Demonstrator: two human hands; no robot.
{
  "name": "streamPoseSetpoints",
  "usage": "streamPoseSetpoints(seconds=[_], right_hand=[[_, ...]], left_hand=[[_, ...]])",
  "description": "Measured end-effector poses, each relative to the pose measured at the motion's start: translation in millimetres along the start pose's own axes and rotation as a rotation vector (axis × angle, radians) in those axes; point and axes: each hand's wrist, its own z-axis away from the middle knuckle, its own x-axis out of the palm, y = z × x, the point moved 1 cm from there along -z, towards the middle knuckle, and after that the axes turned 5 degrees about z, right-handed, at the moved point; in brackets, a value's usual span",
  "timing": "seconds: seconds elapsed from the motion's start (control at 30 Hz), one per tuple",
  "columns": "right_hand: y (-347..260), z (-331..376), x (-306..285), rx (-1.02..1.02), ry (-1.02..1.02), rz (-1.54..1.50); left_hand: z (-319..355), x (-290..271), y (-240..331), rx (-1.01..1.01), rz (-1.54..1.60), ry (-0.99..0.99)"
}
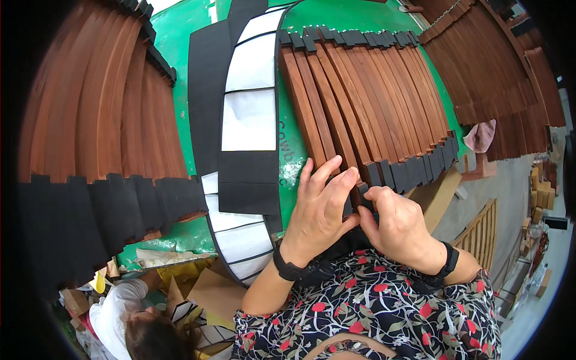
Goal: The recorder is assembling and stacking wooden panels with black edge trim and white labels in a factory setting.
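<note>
A wooden slat (333,114) lies on the green table (372,12), running near to far, far end angled left. The curled right hand (399,219) pinches its near end; the half-bent left hand (321,210) partly covers it, grip unclear. More slats (399,102) crowd right, a black-and-white strip (249,123) left.

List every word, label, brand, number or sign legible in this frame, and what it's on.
Dark lettering on the green surface, left of the wooden slats: partly legible, but I don't copy out wording.
Cardboard boxes at far right: any print is too small to read.
</note>
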Motion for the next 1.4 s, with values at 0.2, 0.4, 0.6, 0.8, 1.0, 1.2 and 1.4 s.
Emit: streamPoseSetpoints(seconds=[0.2, 0.4, 0.6, 0.8, 1.0, 1.2, 1.4], right_hand=[[3, -4, -1, -0.053, -0.045, -0.012], [3, -12, -7, -0.002, -0.143, -0.082], [2, -12, -15, -0.112, -0.218, -0.152], [16, -1, -8, -0.111, -0.231, -0.125], [18, -7, -9, -0.142, -0.222, -0.139], [19, -16, -10, -0.178, -0.149, -0.111], [24, -16, -9, -0.238, -0.019, 0.006]], left_hand=[[-1, -4, 3, -0.024, -0.009, -0.037], [1, -4, 1, -0.026, -0.018, -0.048], [0, -5, -1, -0.026, -0.032, -0.028], [-1, -4, 1, -0.049, -0.027, -0.007], [-2, -4, 2, -0.04, -0.052, 0.005], [-2, -2, 1, -0.025, -0.074, -0.001], [-3, -2, 4, -0.062, -0.087, 0.016]])
